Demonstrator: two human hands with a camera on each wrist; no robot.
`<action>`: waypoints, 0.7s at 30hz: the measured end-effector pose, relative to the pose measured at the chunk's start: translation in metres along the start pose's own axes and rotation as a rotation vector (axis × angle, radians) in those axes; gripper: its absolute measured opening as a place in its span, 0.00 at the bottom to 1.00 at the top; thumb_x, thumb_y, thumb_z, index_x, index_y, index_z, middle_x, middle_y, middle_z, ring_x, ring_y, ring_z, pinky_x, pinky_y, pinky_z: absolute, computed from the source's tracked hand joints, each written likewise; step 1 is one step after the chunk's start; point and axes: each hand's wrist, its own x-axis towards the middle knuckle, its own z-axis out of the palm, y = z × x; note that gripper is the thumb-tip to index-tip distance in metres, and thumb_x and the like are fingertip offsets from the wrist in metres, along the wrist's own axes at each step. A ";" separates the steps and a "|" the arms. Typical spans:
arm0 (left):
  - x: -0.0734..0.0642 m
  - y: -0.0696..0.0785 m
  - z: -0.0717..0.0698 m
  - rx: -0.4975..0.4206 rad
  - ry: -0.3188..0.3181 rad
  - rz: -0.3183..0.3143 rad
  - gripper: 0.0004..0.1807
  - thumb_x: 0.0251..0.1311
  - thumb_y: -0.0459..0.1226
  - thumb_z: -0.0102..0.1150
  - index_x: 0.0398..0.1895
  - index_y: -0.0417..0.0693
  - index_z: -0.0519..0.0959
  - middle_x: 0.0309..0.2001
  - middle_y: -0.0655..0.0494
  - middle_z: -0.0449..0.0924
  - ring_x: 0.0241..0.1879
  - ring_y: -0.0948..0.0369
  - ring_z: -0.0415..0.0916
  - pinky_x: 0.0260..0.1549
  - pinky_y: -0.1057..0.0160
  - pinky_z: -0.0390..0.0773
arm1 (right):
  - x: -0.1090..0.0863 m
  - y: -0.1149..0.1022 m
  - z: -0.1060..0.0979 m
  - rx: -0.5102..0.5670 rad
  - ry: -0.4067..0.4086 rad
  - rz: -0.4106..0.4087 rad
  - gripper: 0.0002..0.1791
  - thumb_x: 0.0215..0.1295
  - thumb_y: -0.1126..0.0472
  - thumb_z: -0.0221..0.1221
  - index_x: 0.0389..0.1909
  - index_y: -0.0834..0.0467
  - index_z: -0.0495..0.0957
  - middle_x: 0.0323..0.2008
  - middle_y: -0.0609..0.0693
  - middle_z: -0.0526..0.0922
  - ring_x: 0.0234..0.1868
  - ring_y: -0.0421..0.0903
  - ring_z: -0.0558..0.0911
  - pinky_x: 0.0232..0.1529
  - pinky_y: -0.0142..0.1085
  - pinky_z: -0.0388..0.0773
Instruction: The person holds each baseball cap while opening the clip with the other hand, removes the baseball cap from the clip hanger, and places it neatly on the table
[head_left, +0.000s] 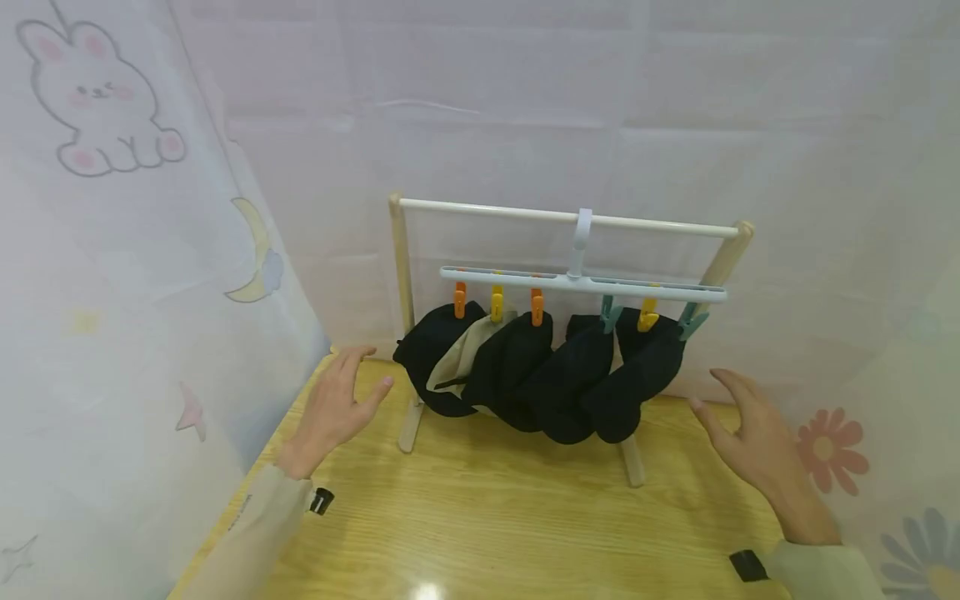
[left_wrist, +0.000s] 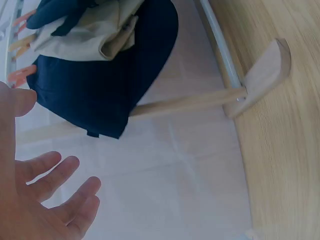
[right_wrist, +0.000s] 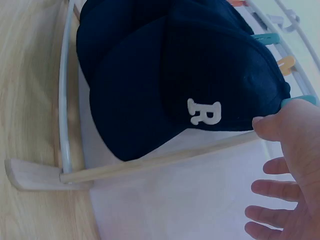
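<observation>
the left hand [head_left: 330, 410] and right hand [head_left: 763, 440], both loosely spread and gripping nothing, flank dark baseball caps [head_left: 513, 371] clipped to a clip hanger [head_left: 581, 284] on a drying rack [head_left: 480, 209].

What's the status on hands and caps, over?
Left hand empty, left of rack. Right hand empty, right of it. Caps clipped to hanger, hanger hooked on rack. No obstruction seen between hands and caps.
</observation>
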 end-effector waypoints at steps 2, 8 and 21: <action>0.001 0.006 0.001 -0.026 -0.007 -0.018 0.31 0.72 0.48 0.66 0.70 0.37 0.74 0.65 0.39 0.78 0.63 0.39 0.77 0.60 0.38 0.78 | 0.001 -0.001 0.001 0.017 0.036 -0.013 0.33 0.77 0.56 0.63 0.75 0.69 0.68 0.71 0.76 0.70 0.65 0.80 0.71 0.58 0.76 0.68; 0.005 0.025 0.001 -0.053 0.027 -0.030 0.29 0.71 0.45 0.68 0.67 0.39 0.76 0.63 0.42 0.80 0.56 0.45 0.78 0.53 0.43 0.80 | 0.005 -0.010 0.000 0.062 0.120 -0.041 0.30 0.74 0.61 0.67 0.71 0.68 0.73 0.65 0.73 0.78 0.60 0.74 0.78 0.63 0.31 0.76; 0.012 0.064 0.008 -0.131 0.082 0.051 0.25 0.70 0.41 0.69 0.65 0.37 0.78 0.60 0.43 0.82 0.51 0.49 0.80 0.49 0.47 0.82 | 0.013 -0.023 -0.005 0.186 0.204 -0.037 0.25 0.74 0.64 0.66 0.69 0.65 0.77 0.60 0.68 0.83 0.55 0.29 0.82 0.53 0.09 0.67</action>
